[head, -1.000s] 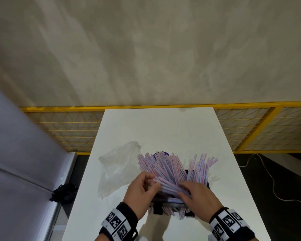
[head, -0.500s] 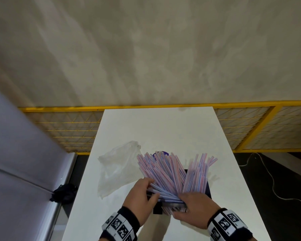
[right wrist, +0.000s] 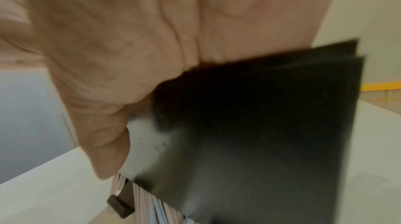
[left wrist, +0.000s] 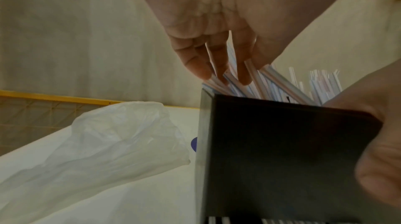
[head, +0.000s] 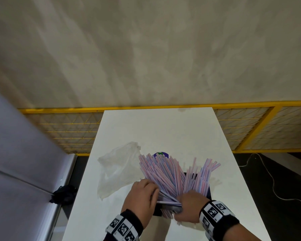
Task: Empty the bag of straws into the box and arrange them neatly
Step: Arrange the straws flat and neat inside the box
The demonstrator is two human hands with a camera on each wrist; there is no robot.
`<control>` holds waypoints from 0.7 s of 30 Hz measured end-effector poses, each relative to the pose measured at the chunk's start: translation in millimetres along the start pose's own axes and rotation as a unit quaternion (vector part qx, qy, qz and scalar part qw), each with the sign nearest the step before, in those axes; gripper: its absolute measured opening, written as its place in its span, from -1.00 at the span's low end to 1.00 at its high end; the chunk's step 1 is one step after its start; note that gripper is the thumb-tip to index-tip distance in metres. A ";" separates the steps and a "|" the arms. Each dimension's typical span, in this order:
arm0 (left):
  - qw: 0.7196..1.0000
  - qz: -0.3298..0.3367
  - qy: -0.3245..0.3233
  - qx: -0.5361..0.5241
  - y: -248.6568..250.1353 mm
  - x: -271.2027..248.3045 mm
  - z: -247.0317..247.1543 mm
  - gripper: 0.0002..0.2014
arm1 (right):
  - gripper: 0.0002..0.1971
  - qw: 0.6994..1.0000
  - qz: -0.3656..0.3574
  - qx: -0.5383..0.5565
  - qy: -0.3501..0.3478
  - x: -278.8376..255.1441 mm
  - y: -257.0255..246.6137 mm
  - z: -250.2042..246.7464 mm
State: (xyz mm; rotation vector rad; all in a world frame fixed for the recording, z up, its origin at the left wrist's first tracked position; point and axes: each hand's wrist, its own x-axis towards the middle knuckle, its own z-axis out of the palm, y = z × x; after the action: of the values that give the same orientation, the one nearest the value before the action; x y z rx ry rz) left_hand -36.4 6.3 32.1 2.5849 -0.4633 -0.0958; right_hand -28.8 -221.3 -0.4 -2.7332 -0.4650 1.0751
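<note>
- Since the earlier head frames the right hand (head: 189,206) has slid back from on top of the striped pink, blue and white plastic straws (head: 165,173) to the near edge of the black, flat-sided box (left wrist: 288,155), and the fan has split into a left-leaning mass and a smaller upright clump at the right.
- The left hand (head: 142,195) has hardly shifted; it stays at the box's left side, fingers (left wrist: 196,66) spread among the straws. From the left wrist view its grip looks loose, combing rather than clenching.
- The right grip: the thumb presses the box's front face in the right wrist view, but the other fingers are behind the box edge, so I cannot tell whether it is clenched round straws or only bracing.
- The crumpled clear plastic bag (head: 118,171) lies slack on the white counter (head: 163,129), just left of the box; it looks emptied. My reading: emptying is done and tidying is under way, as the straws lean and splay.
- A few straws poke out low at the box's near side.
- Hidden or unclear: the box interior and the straws' lower ends; a purple round thing (head: 161,154) mostly behind the straws; the right wrist view is motion-blurred.
</note>
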 end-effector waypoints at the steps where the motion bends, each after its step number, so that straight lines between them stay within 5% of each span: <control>1: 1.000 0.001 0.005 0.014 -1.8 -0.5 -0.3 -0.70 | -0.65 1.000 0.000 -0.005 0.006 0.5 0.7 1.9; 9: 0.996 0.012 -0.020 0.082 -4.2 0.3 -2.9 -0.65 | -0.39 0.990 0.012 -0.022 0.138 -8.8 6.0 15.5; 15: 0.995 -0.006 -0.057 0.079 1.4 3.2 10.5 -0.69 | -0.45 0.973 -0.009 0.023 0.227 -31.7 3.5 12.8; 21: 0.999 -0.005 -0.030 -0.026 -7.4 10.2 13.1 -0.74 | -0.37 0.981 -0.064 0.073 0.168 -39.5 -5.8 13.9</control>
State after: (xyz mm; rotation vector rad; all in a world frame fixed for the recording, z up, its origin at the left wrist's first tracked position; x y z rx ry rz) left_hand -26.6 2.7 17.2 2.5389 -0.4635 -0.1864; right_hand -67.0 -228.9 16.1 -2.6391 -0.4779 0.5755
